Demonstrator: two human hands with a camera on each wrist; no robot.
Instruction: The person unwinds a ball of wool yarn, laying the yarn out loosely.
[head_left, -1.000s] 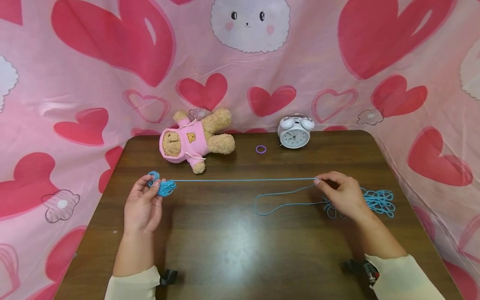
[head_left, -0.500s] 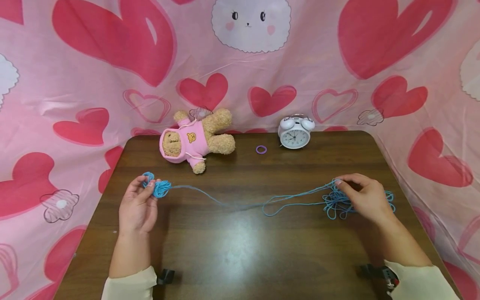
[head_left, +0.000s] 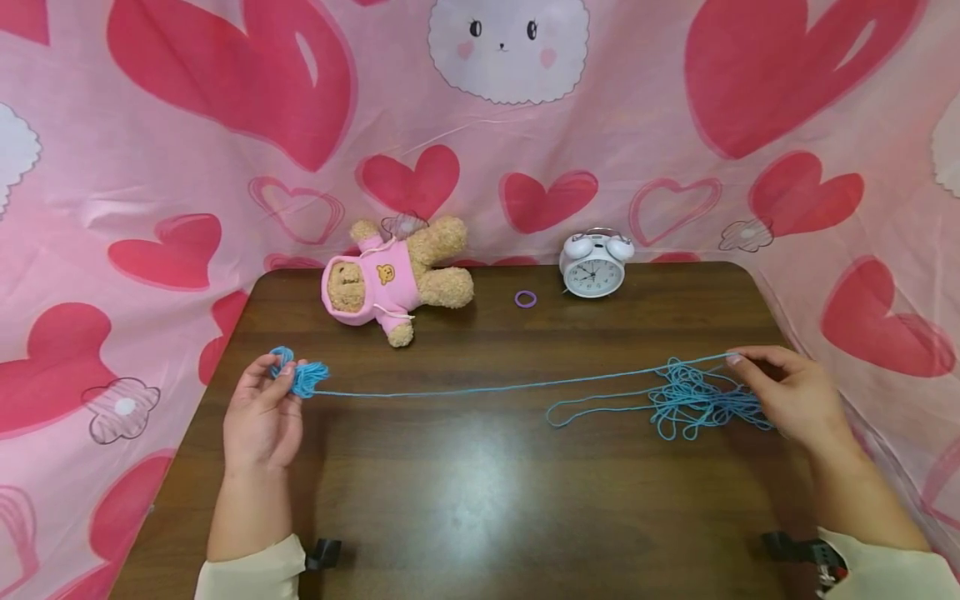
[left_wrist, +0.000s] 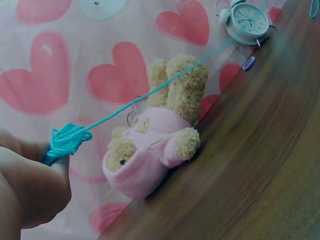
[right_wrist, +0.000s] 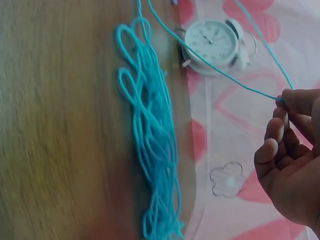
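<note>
At the table's left, my left hand pinches a small bundle of blue yarn between thumb and fingers. From that bundle a single strand runs almost straight across the table to my right hand, whose thumb and fingertips pinch it. In the right wrist view, two lengths of yarn meet at those fingertips. Beneath and beside the right hand lies a loose tangled heap of the same yarn, with one long loop reaching left. The left wrist view shows the wound bundle held at the thumb.
A teddy bear in a pink hoodie lies on its back at the table's rear left. Right of it are a purple ring and a white alarm clock. A heart-patterned pink cloth surrounds the brown table.
My right hand has moved right, past the heap, drawing out yarn. The strand went slack, then tightened again. My left hand has shifted slightly left with the bundle.
</note>
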